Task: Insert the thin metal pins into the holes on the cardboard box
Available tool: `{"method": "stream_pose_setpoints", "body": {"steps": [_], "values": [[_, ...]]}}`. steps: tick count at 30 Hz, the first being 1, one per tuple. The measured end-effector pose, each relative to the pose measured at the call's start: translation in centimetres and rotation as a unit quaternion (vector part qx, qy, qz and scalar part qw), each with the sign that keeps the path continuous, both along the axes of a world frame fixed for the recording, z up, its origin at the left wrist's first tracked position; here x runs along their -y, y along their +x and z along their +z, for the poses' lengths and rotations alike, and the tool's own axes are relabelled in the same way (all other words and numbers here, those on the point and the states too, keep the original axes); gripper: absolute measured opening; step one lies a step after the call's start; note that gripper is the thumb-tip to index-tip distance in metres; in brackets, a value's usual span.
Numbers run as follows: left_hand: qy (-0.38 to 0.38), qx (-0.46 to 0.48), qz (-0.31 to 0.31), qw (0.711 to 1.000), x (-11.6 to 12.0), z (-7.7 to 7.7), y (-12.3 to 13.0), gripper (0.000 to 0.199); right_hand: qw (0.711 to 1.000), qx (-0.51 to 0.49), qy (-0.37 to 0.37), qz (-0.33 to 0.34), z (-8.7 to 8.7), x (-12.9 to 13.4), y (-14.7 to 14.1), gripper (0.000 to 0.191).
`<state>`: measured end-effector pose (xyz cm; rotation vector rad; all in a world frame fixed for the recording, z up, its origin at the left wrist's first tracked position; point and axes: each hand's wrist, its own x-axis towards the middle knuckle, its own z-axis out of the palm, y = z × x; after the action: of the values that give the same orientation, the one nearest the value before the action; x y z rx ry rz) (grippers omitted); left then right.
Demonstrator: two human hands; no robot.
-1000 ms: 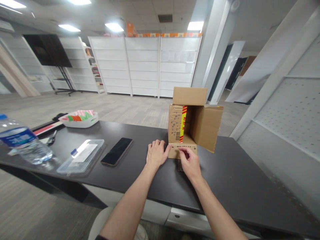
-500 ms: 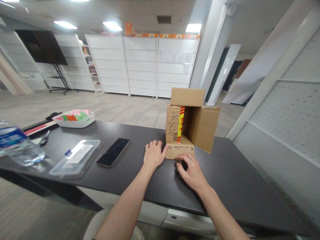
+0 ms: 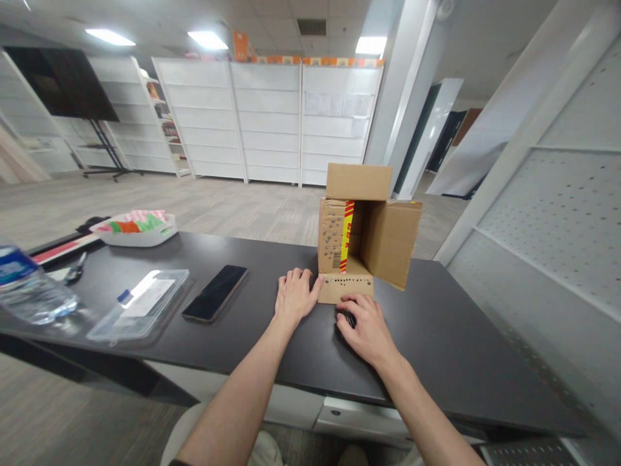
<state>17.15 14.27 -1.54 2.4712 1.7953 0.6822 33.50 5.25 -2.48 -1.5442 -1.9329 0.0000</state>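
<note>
An open cardboard box (image 3: pixel 392 239) stands on the dark table (image 3: pixel 436 336), its opening facing me and its flaps spread. Yellow and red tape runs down its left flap. Fingers apart, my left hand (image 3: pixel 295 294) rests on the tabletop with its thumb at the lower left corner of the bottom flap. My right hand (image 3: pixel 365 325) curls just in front of that flap, fingers wrapped round a small dark object (image 3: pixel 347 317). Most of this object is hidden under the palm, and I cannot make out what it is.
A phone (image 3: pixel 216 293), a clear plastic case (image 3: pixel 140 307) and a water bottle (image 3: pixel 32 285) lie to the left. Behind them is a white basket (image 3: pixel 138 237) with colourful cloth. A perforated partition (image 3: pixel 557 233) stands on the right.
The view has shifted slightly. My right hand now covers more of the small dark object. My left hand stays beside the box.
</note>
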Motion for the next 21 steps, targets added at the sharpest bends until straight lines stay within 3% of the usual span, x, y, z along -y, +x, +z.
{"method": "stream_pose_setpoints", "body": {"steps": [21], "values": [[-0.008,0.001,0.000,1.000,0.09,0.26,0.12,0.053,0.996,0.074,-0.013,0.039,0.75,0.50,-0.62,0.029]]}}
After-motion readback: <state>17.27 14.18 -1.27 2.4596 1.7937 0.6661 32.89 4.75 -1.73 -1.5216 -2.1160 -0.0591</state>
